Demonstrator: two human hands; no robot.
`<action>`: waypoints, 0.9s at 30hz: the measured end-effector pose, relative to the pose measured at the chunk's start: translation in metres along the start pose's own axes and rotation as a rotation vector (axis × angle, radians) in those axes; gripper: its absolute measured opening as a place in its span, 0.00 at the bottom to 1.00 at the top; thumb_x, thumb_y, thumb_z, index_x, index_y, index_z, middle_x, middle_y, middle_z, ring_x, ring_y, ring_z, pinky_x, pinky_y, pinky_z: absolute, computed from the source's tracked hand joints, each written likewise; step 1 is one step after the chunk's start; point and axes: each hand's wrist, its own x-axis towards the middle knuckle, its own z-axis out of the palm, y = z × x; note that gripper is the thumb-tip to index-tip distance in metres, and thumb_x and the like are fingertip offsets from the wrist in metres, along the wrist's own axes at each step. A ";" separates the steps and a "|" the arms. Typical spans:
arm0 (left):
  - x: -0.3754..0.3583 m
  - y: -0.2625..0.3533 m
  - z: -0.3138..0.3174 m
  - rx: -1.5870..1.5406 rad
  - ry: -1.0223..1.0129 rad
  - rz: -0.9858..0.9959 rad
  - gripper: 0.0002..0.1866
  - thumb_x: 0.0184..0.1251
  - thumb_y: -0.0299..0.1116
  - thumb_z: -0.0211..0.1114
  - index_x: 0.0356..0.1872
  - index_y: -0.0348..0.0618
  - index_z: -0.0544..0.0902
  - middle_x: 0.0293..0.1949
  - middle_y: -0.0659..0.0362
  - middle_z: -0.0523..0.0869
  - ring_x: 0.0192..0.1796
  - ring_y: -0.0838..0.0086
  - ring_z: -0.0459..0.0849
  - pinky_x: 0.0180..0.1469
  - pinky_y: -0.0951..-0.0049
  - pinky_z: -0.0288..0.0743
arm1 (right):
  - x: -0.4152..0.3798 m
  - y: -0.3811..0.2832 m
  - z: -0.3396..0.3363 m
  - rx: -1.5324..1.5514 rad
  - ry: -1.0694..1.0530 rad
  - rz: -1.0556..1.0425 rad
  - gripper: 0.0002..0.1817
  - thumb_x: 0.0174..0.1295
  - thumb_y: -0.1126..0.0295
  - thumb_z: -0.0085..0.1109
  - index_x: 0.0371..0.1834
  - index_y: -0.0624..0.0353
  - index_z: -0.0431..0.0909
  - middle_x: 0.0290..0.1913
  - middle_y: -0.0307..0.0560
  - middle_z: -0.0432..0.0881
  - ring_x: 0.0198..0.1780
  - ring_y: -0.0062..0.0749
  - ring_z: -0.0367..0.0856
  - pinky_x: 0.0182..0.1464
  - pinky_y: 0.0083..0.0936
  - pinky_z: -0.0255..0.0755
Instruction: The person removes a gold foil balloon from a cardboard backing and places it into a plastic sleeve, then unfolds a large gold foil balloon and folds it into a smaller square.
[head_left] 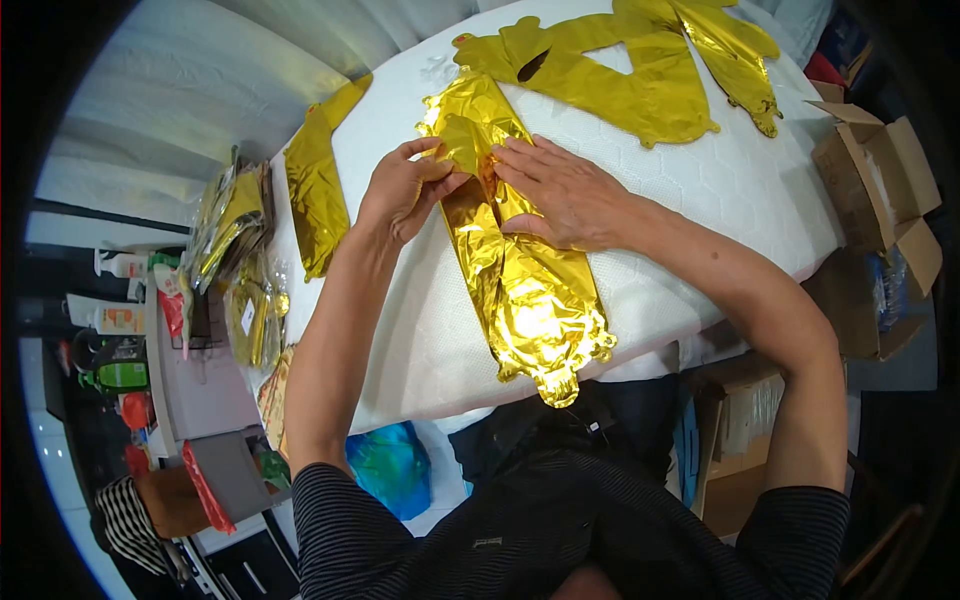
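A shiny gold foil balloon [535, 290], flat and folded into a long strip, lies on the white quilted surface [400, 350] in front of me. My left hand [405, 190] pinches a folded edge of it near its upper left side, thumb against fingers. Laid flat across the upper right part, my right hand [565, 195] presses on the foil with its fingers stretched out. Between the hands a lengthwise fold in the foil stands partly open. The balloon's tabbed lower end points toward me.
More flat gold foil balloons [600, 85] lie along the far edge, with another gold foil piece [317, 190] at the left. Packaged foil bundles [235, 215] hang over the left side. An open cardboard box [880, 170] stands at the right, and a blue-green bag [390, 465] sits below.
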 end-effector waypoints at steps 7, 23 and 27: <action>-0.002 -0.005 0.013 -0.057 0.064 -0.027 0.25 0.74 0.18 0.64 0.66 0.25 0.64 0.50 0.42 0.84 0.42 0.62 0.91 0.44 0.73 0.91 | 0.001 0.000 -0.001 0.008 -0.022 0.005 0.44 0.76 0.41 0.52 0.77 0.73 0.64 0.81 0.63 0.64 0.85 0.48 0.55 0.87 0.43 0.45; 0.029 -0.003 0.019 0.679 0.157 0.185 0.16 0.71 0.32 0.74 0.52 0.36 0.80 0.36 0.59 0.85 0.32 0.78 0.85 0.28 0.77 0.80 | -0.001 0.001 0.000 0.021 0.013 -0.007 0.43 0.75 0.42 0.54 0.76 0.73 0.66 0.80 0.63 0.65 0.84 0.49 0.58 0.86 0.43 0.47; 0.029 -0.003 0.021 0.604 0.130 0.204 0.14 0.71 0.32 0.74 0.51 0.34 0.84 0.34 0.59 0.87 0.32 0.79 0.85 0.29 0.76 0.80 | 0.000 0.001 0.000 0.024 0.015 -0.012 0.43 0.76 0.41 0.54 0.76 0.73 0.67 0.80 0.64 0.66 0.84 0.49 0.58 0.86 0.43 0.47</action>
